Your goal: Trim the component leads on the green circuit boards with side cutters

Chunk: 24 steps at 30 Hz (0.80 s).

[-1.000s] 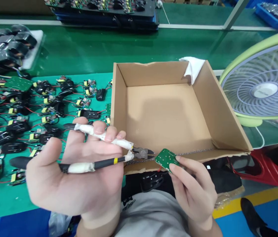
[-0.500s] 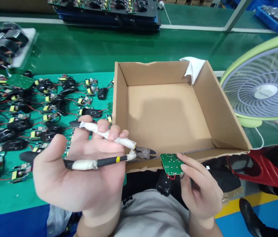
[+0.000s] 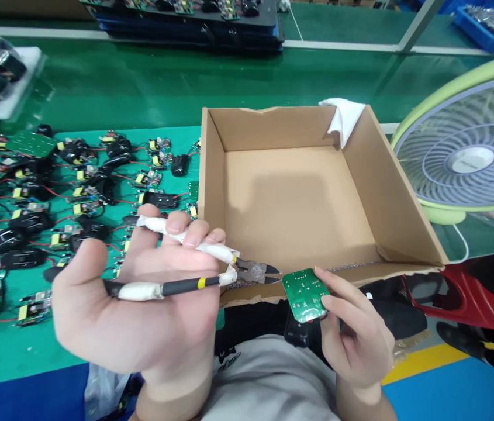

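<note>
My left hand (image 3: 141, 304) holds a pair of side cutters (image 3: 194, 272) by their white-taped black handles, palm up, fingers curled over the upper handle. The cutter jaws (image 3: 258, 272) point right and sit just left of a small green circuit board (image 3: 306, 294). My right hand (image 3: 354, 336) pinches that board between fingers and thumb over the near edge of an open cardboard box (image 3: 216, 193). A black part (image 3: 297, 333) hangs from the board by a wire, below it.
Many black parts with small boards and red wires (image 3: 54, 204) cover the green mat at left. A green-rimmed fan (image 3: 470, 158) lies at right. A white cloth (image 3: 345, 117) sits on the box's far corner. Trays of boards (image 3: 194, 17) stand at the back.
The green board has shifted slightly right and tilted, its black part now dangling under it. The cutters stayed almost still beside it.
</note>
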Motion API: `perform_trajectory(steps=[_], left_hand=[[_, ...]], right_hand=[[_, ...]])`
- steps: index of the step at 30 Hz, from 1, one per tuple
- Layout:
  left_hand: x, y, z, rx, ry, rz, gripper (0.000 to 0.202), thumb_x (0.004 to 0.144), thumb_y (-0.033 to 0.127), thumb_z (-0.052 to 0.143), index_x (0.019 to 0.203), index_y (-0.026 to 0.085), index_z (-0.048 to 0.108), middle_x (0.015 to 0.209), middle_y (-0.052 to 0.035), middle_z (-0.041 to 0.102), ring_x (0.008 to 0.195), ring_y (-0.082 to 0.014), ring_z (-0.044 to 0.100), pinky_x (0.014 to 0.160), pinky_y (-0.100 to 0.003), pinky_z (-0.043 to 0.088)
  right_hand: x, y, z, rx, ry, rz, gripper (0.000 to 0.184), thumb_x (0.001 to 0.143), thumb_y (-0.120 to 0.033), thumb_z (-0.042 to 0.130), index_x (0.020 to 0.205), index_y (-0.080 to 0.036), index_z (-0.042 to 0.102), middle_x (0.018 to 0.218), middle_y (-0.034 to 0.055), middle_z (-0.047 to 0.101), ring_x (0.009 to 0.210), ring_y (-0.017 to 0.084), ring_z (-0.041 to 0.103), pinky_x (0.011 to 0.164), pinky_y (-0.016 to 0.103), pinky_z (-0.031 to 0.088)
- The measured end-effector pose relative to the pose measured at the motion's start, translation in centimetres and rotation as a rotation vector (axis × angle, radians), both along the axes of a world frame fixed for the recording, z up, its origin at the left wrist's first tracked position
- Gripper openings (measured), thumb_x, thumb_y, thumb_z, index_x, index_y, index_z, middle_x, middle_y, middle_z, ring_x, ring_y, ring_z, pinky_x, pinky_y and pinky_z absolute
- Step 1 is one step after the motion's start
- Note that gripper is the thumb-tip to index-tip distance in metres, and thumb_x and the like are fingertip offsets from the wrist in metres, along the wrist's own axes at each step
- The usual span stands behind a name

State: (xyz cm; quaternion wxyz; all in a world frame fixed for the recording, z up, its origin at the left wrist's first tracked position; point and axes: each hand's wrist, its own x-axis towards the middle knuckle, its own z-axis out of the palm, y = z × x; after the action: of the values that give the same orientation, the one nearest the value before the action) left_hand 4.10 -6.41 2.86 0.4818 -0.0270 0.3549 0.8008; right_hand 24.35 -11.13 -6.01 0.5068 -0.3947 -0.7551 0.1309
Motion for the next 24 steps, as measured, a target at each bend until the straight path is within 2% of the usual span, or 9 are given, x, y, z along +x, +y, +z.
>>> perform_trajectory(steps=[2, 4, 5, 7, 9, 10, 17, 21, 24], left_hand=[[0.0, 0.0, 0.0, 0.008, 0.002, -0.012, 0.040, 0.093, 0.052, 0.034, 0.088, 0.017, 0.054, 0.076, -0.0023, 0.041, 0.060, -0.0137, 0.044, 0.052, -0.029, 0.050], [0.0, -0.2, -0.1, 0.015, 0.046, -0.049, 0.033, 0.087, 0.050, 0.053, 0.087, 0.017, 0.055, 0.077, -0.0016, 0.041, 0.063, -0.0130, 0.045, 0.055, -0.029, 0.052], [0.0, -0.3, -0.2, 0.019, 0.076, -0.070, 0.032, 0.080, 0.047, 0.066, 0.086, 0.017, 0.056, 0.078, -0.0010, 0.042, 0.064, -0.0126, 0.045, 0.056, -0.028, 0.053], [0.0, -0.4, -0.3, 0.029, 0.129, -0.095, 0.043, 0.061, 0.038, 0.086, 0.085, 0.017, 0.057, 0.079, 0.0003, 0.043, 0.067, -0.0120, 0.045, 0.058, -0.027, 0.054], [0.0, -0.6, -0.4, 0.038, 0.150, -0.108, 0.053, 0.048, 0.032, 0.094, 0.086, 0.017, 0.059, 0.080, 0.0011, 0.044, 0.068, -0.0120, 0.044, 0.059, -0.027, 0.054], [-0.1, -0.6, -0.5, 0.046, 0.152, -0.112, 0.054, 0.047, 0.032, 0.095, 0.086, 0.018, 0.059, 0.080, 0.0011, 0.044, 0.068, -0.0122, 0.044, 0.059, -0.028, 0.055], [0.0, -0.6, -0.4, 0.048, 0.060, -0.091, 0.032, 0.072, 0.038, 0.076, 0.088, 0.016, 0.059, 0.079, -0.0029, 0.046, 0.066, -0.0144, 0.047, 0.059, -0.030, 0.054], [0.1, -0.5, 0.1, -0.017, 0.005, -0.067, 0.027, 0.080, 0.044, 0.063, 0.087, 0.019, 0.057, 0.077, -0.0040, 0.046, 0.063, -0.0158, 0.048, 0.055, -0.031, 0.053], [0.2, -0.6, 0.5, -0.082, 0.003, -0.071, 0.031, 0.086, 0.049, 0.048, 0.085, 0.019, 0.056, 0.078, -0.0048, 0.045, 0.063, -0.0157, 0.049, 0.053, -0.030, 0.052]], right_hand=[[0.0, 0.0, 0.1, 0.002, -0.004, 0.003, 0.041, 0.088, 0.000, 0.059, 0.125, -0.019, 0.065, 0.132, 0.0154, 0.071, 0.112, 0.027, 0.074, 0.080, 0.039, 0.067], [-0.1, 0.1, 0.2, 0.012, -0.005, -0.005, 0.041, 0.088, 0.000, 0.059, 0.124, -0.019, 0.065, 0.131, 0.0153, 0.071, 0.111, 0.028, 0.074, 0.079, 0.039, 0.067], [-0.1, 0.1, 0.2, 0.018, -0.007, -0.013, 0.041, 0.088, 0.000, 0.059, 0.124, -0.019, 0.065, 0.130, 0.0152, 0.071, 0.111, 0.027, 0.074, 0.079, 0.039, 0.067], [-0.2, 0.0, 0.3, 0.030, -0.024, -0.031, 0.041, 0.089, 0.000, 0.059, 0.124, -0.019, 0.066, 0.130, 0.0144, 0.072, 0.110, 0.027, 0.075, 0.078, 0.038, 0.068], [-0.3, 0.0, 0.4, 0.042, -0.055, -0.057, 0.042, 0.089, -0.001, 0.060, 0.125, -0.021, 0.066, 0.129, 0.0131, 0.072, 0.109, 0.026, 0.075, 0.077, 0.037, 0.068], [-0.3, -0.1, 0.5, 0.048, -0.071, -0.066, 0.042, 0.089, -0.001, 0.060, 0.126, -0.021, 0.067, 0.129, 0.0126, 0.072, 0.108, 0.025, 0.075, 0.077, 0.037, 0.068], [-0.6, -0.3, 1.1, 0.089, -0.125, -0.021, 0.045, 0.085, 0.003, 0.066, 0.125, -0.017, 0.071, 0.131, 0.0138, 0.071, 0.106, 0.024, 0.075, 0.076, 0.032, 0.067], [-0.9, -0.3, 1.4, 0.086, -0.138, -0.045, 0.039, 0.086, 0.002, 0.065, 0.120, -0.018, 0.073, 0.126, 0.0137, 0.074, 0.102, 0.023, 0.076, 0.073, 0.032, 0.067], [-1.1, -0.3, 1.8, 0.095, -0.171, -0.049, 0.033, 0.087, 0.002, 0.064, 0.111, -0.018, 0.074, 0.119, 0.0133, 0.076, 0.098, 0.021, 0.077, 0.071, 0.030, 0.066]])
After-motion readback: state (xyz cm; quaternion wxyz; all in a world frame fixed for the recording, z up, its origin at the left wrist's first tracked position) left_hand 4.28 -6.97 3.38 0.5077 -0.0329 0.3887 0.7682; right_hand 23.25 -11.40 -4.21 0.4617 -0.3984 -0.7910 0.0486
